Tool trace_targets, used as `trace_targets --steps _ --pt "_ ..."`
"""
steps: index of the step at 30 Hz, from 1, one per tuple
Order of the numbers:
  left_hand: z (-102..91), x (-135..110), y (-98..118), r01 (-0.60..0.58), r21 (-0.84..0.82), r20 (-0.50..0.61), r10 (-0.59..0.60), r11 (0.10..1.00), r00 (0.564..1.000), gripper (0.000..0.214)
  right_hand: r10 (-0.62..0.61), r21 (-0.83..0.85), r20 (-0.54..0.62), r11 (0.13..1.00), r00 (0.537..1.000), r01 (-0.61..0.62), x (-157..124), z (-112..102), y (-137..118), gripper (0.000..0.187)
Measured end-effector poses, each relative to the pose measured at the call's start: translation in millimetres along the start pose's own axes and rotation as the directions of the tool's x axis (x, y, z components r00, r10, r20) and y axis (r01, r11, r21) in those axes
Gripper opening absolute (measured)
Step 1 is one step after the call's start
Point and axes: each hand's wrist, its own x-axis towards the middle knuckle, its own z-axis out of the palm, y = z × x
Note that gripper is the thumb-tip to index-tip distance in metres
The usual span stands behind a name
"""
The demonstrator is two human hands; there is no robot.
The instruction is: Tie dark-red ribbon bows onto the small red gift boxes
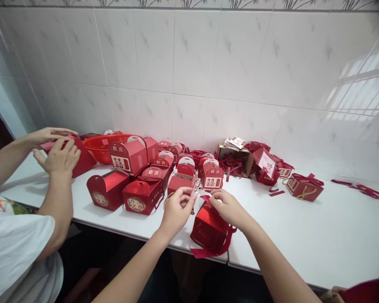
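Observation:
A glossy red gift box (208, 229) stands near the table's front edge, with a red ribbon (229, 242) hanging down its right side and across its front. My left hand (177, 212) is at the upper left of this box, thumb and fingers pinched around what looks like a small red-and-white card (194, 183), seen nearly edge-on. Over the box top, my right hand (229, 207) has its fingers closed on the red ribbon; the exact grip is partly hidden. Just behind my hands are more red boxes, one with a white-framed character label (213, 182).
Several finished-looking red boxes (142, 195) crowd the left-centre. A co-worker's hands (61, 155) hold a red box (82, 158) beside a red plastic basket (102, 143). At the back, a cardboard box (249, 162) contains ribbons, with cards (236, 142) on top. A tied box (305, 189) stands right.

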Motion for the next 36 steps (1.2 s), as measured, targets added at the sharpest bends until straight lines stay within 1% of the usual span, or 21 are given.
trace_targets --steps 7,9,11,14,17,19,21,23,24,25,26,27,29,31,32,33,34,35,36 --pt "2.3 -8.1 3.1 0.016 -0.059 0.023 -0.014 0.998 1.0 0.028 -0.012 -0.066 0.087 0.998 0.996 0.017 11.3 6.8 -0.4 0.029" --pt "3.5 -6.0 1.6 0.057 -0.099 0.037 -0.053 0.993 0.998 0.03 -0.019 -0.076 0.112 0.997 0.993 0.027 12.6 7.4 -2.3 0.028" --pt "5.6 -1.5 -0.7 0.114 -0.129 0.075 -0.105 0.985 0.992 0.029 -0.036 -0.082 0.131 0.996 0.991 0.047 13.0 7.7 -4.2 0.027" --pt "9.8 6.2 -2.6 0.151 -0.109 0.149 -0.134 0.982 0.98 0.031 -0.062 -0.085 0.143 0.994 0.988 0.075 13.6 8.5 -6.8 0.027" --pt "12.9 10.9 -2.2 0.14 -0.033 0.169 -0.132 0.99 0.977 0.029 -0.067 -0.093 0.134 0.992 0.989 0.08 12.6 7.7 -9.0 0.028" --pt "11.4 11.6 -3.7 0.122 0.059 0.148 -0.13 0.991 0.98 0.027 -0.063 -0.107 0.088 0.992 0.994 0.072 6.8 3.3 -9.7 0.025" --pt "4.1 10.2 -8.8 0.098 0.191 0.1 -0.119 0.977 0.988 0.023 -0.075 -0.099 -0.049 0.993 0.996 0.07 -6.1 -5.6 -8.2 0.023" --pt "-10.9 6.7 -17.2 0.087 0.34 0.028 -0.102 0.936 0.994 0.019 -0.099 -0.043 -0.231 0.995 0.968 0.092 -25.9 -16.9 -3.5 0.025" --pt "-21.2 4.2 -22.2 0.092 0.41 -0.013 -0.095 0.907 0.995 0.017 -0.099 -0.002 -0.302 0.995 0.948 0.104 -37.6 -22.3 0.1 0.026" --pt "-32.7 1.4 -27.1 0.109 0.471 -0.055 -0.095 0.875 0.994 0.016 -0.083 0.04 -0.339 0.994 0.937 0.103 -49.6 -26.6 4.4 0.027" --pt "-44.9 -1.5 -31.8 0.13 0.521 -0.093 -0.096 0.844 0.991 0.016 -0.053 0.076 -0.332 0.994 0.942 0.083 -61.3 -29.3 9.1 0.029" --pt "-57.0 -4.4 -35.8 0.15 0.561 -0.13 -0.092 0.814 0.987 0.016 -0.015 0.104 -0.291 0.994 0.957 0.047 -71.9 -30.0 13.9 0.031" --pt "-76.7 -9.7 -40.9 0.183 0.617 -0.195 -0.076 0.766 0.978 0.014 0.061 0.127 -0.148 0.991 0.987 -0.042 -88.2 -25.7 22.6 0.034" --pt "-84.8 -15.1 -40.5 0.196 0.652 -0.284 -0.004 0.733 0.959 0.008 0.11 0.104 -0.018 0.989 0.994 -0.107 -96.7 -15.8 29.0 0.033" --pt "-83.4 -18.0 -38.2 0.181 0.66 -0.322 0.057 0.729 0.945 0.012 0.129 0.081 0.017 0.988 0.992 -0.13 -98.3 -10.2 31.4 0.032" --pt "-78.4 -21.1 -34.6 0.146 0.655 -0.336 0.113 0.741 0.935 0.018 0.147 0.054 0.036 0.987 0.988 -0.149 -98.7 -4.7 33.5 0.031" --pt "-70.5 -24.3 -30.0 0.091 0.635 -0.311 0.146 0.767 0.939 0.022 0.164 0.031 0.044 0.986 0.985 -0.166 -98.1 0.0 35.4 0.031" --pt "-60.5 -27.3 -24.9 0.025 0.601 -0.243 0.153 0.799 0.958 0.023 0.179 0.018 0.045 0.984 0.983 -0.18 -97.0 3.7 37.5 0.031" --pt "-49.6 -29.8 -19.9 -0.031 0.546 -0.128 0.12 0.837 0.984 0.025 0.19 0.017 0.049 0.981 0.981 -0.191 -95.6 6.3 39.9 0.033"
